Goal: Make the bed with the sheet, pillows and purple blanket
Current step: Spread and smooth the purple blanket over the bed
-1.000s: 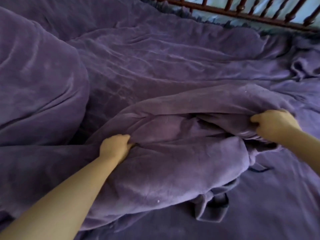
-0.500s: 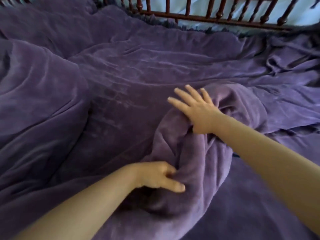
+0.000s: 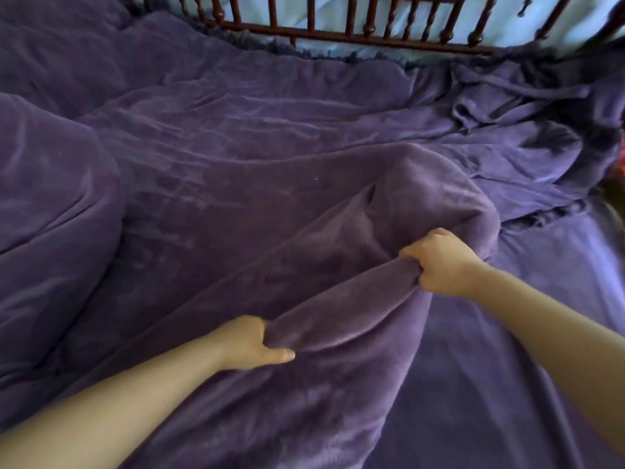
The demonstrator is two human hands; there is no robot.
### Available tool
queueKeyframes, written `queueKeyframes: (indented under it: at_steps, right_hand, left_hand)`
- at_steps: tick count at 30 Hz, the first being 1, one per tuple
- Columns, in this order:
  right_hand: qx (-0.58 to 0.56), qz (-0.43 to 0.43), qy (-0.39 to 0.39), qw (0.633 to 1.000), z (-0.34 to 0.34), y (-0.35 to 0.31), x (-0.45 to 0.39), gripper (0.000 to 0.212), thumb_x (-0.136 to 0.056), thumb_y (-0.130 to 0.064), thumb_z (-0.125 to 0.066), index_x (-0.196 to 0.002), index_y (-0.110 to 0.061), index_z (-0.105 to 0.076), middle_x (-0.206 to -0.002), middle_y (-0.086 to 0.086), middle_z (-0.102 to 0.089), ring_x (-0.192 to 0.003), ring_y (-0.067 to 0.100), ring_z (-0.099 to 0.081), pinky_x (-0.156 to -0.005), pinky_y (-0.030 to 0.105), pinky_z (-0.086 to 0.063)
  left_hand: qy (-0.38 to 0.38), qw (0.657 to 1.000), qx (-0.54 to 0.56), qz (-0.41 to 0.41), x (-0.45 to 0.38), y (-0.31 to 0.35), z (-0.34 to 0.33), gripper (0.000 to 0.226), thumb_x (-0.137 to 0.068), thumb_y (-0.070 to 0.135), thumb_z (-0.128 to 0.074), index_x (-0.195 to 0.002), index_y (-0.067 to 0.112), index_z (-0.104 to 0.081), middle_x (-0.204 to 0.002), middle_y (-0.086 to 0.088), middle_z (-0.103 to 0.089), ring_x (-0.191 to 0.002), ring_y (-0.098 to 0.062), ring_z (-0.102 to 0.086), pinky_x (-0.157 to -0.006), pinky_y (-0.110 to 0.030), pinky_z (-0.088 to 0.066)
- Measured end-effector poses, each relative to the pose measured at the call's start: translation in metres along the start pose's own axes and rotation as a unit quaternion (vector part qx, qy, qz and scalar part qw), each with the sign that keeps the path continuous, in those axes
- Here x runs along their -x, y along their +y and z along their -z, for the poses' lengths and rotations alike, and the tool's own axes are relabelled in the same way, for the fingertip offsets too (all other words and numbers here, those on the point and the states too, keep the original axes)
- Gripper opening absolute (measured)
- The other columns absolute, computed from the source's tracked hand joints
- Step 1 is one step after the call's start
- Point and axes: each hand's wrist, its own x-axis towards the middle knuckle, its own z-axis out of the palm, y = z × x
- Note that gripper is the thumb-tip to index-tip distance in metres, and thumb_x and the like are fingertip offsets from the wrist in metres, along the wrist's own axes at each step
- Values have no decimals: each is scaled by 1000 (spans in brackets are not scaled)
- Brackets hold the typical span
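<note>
In the head view, both hands are clamping the same bunched fold of the purple blanket (image 3: 338, 313). The left hand (image 3: 252, 343) is sitting nearer the person, its thumb pinching the near end of the fold. The right hand (image 3: 443, 265) is reaching farther out and to the right, its fingers curling tightly around the fold's far end. The roll of plush fabric is running between them, so its long axis is lying on a diagonal, rising from the left hand up and rightward to the right hand. The rest of the blanket is spilling down and toward the person below both hands, and humping up just beyond the right hand. Beyond and to the left of the hands, wrinkled purple bedding (image 3: 236, 157) is stretching toward the wooden rail (image 3: 338, 32), and a bulky purple mound (image 3: 50, 198) is lying well left of the left hand; whether that is a pillow I cannot tell. Judging from this, spreading is calling for the hands to be drawing apart along that diagonal, the right hand carrying farther.
</note>
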Motion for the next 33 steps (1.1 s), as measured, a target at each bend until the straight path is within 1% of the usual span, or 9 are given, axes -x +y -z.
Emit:
queueKeyframes:
  at_steps: [3,8,13,17,20,25,29,31,33]
  right_hand:
    - [-37,-18,7,999,4,21,42,19,-42,-14,-48,-53,-11,-63,-48,9,-67,-48,27,-65,-55,24,-34]
    - [-140,-127,29,982,32,57,111,48,-58,-13,-42,-93,-8,-74,-87,18,-74,-79,14,-57,-68,25,-39]
    - [-191,-197,120,954,91,118,212,47,-45,-9,-32,-71,6,-68,-67,15,-57,-74,16,-49,-66,28,-36]
    - [-181,-201,161,949,141,161,300,62,-42,-6,-30,-86,17,-67,-72,34,-65,-69,11,-52,-65,25,-36]
    - [-169,-213,179,945,182,190,364,48,-55,1,-38,-89,15,-69,-84,37,-68,-88,17,-57,-73,34,-44]
    - [-169,-225,144,949,204,234,404,41,-63,28,-36,-78,5,-67,-68,14,-60,-57,-3,-56,-48,5,-39]
    - [-94,-243,236,936,122,255,388,43,-70,-11,-51,-110,2,-62,-104,28,-62,-103,36,-58,-84,40,-48]
    - [-118,-370,216,896,53,253,386,46,-81,-21,-60,-122,-1,-50,-123,27,-50,-116,43,-46,-90,48,-43]
    - [-162,-470,167,852,-20,245,396,45,-90,-28,-51,-117,8,-50,-122,31,-52,-115,45,-49,-90,48,-44]
  left_hand:
    - [42,996,69,-31,13,32,-18,39,-86,50,-55,-116,27,-66,-116,4,-70,-114,-13,-62,-93,-22,-46]
    - [126,958,243,-91,53,101,-5,8,-85,30,-65,-84,28,-73,-81,8,-72,-87,-7,-65,-75,-15,-47]
    - [51,875,437,-204,123,220,-17,16,-85,11,-63,-75,16,-73,-61,7,-72,-55,-5,-68,-59,-13,-54]
    - [15,817,522,-244,173,314,-38,40,-88,5,-54,-53,10,-73,-49,1,-69,-42,-9,-65,-48,-13,-53]
    - [-47,807,524,-267,207,378,-53,45,-89,7,-50,-51,12,-75,-50,1,-70,-42,-10,-66,-49,-15,-54]
    - [-160,825,500,-210,227,416,-70,25,-61,24,-58,-51,10,-75,-51,-2,-70,-42,-12,-66,-49,-17,-55]
    - [-5,854,503,-135,174,407,-83,37,-89,17,-55,-60,9,-75,-58,-3,-73,-45,-13,-67,-58,-22,-56]
    - [150,890,419,-101,141,401,-98,16,-88,20,-62,-83,10,-73,-82,-8,-73,-66,-19,-68,-76,-28,-50]
    - [238,907,342,-54,107,390,-116,27,-87,26,-64,-104,6,-68,-102,-12,-68,-94,-27,-65,-84,-31,-46]
